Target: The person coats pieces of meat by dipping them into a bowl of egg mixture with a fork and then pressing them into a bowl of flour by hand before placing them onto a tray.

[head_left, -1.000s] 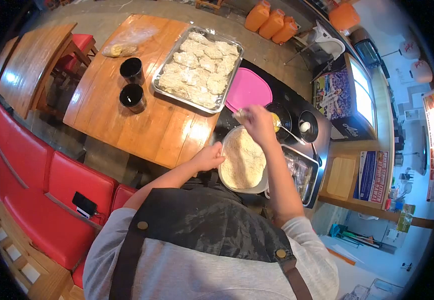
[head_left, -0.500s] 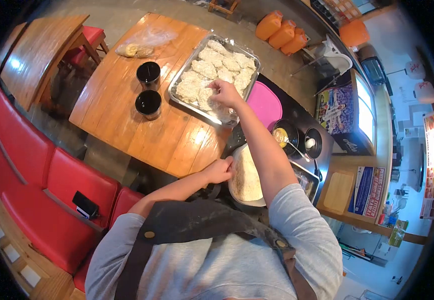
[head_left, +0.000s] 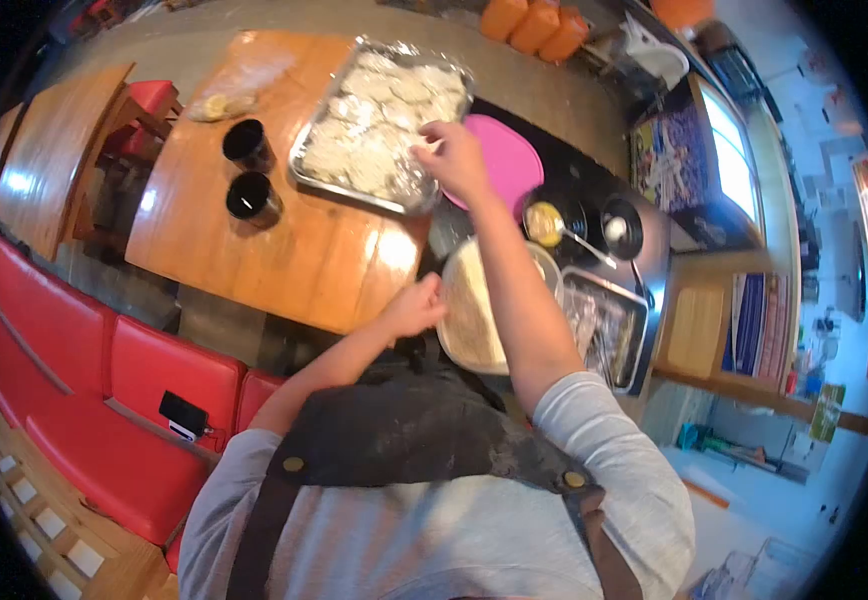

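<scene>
A metal tray point(head_left: 354, 196) on the wooden table holds several coated, pale pieces point(head_left: 384, 110) under clear plastic film. My right hand point(head_left: 449, 155) is over the tray's right edge, its fingers bent and close together near the film; what they hold, if anything, is too small to tell. Closed at the rim of a white tub of breadcrumb-like coating point(head_left: 474, 310) is my left hand point(head_left: 419, 305); nothing can be made out in it.
Two black cups point(head_left: 254, 198) and a plastic bag point(head_left: 224, 105) share the wooden table point(head_left: 284, 270). A pink lid point(head_left: 504, 160), a bowl with a spoon point(head_left: 545, 224), a black pan point(head_left: 619, 228) and a second metal tray point(head_left: 599, 330) are to the right.
The view has shifted, so the tray and table appear further up and left. My right hand is now at the tray's right edge instead of over the pieces.
</scene>
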The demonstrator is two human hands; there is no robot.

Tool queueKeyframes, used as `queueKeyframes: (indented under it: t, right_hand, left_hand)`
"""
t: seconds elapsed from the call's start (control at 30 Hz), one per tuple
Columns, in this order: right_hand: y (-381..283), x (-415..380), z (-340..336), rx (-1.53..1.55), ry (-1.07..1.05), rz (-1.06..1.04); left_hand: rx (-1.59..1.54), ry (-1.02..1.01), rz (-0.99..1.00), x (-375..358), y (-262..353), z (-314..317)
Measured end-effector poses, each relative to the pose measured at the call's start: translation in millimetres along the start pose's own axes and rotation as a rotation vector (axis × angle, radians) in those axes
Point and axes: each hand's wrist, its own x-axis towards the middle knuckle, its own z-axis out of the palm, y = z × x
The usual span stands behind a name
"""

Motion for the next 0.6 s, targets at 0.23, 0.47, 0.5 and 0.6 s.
queueKeyframes:
  t: [0.23, 0.47, 0.5, 0.6]
  right_hand:
    - [95.0, -195.2, -89.2, -0.158, -0.476, 0.714]
    - [110.3, -299.3, 24.2, -0.458, 0.033, 0.890]
    - [114.8, -299.4, 20.5, -0.452, 0.039, 0.902]
    - [92.2, -271.1, -19.9, 0.668, 0.010, 0.978]
  left_hand:
    - [-0.119, 0.025, 0.073, 5.2, -14.4, 11.6]
    - [-0.124, 0.052, 0.007, 3.6, 1.4, 9.3]
    - [-0.117, 0.039, 0.006, 2.9, 0.6, 10.7]
    - [-0.093, 0.078, 0.019, 5.1, 0.0, 10.4]
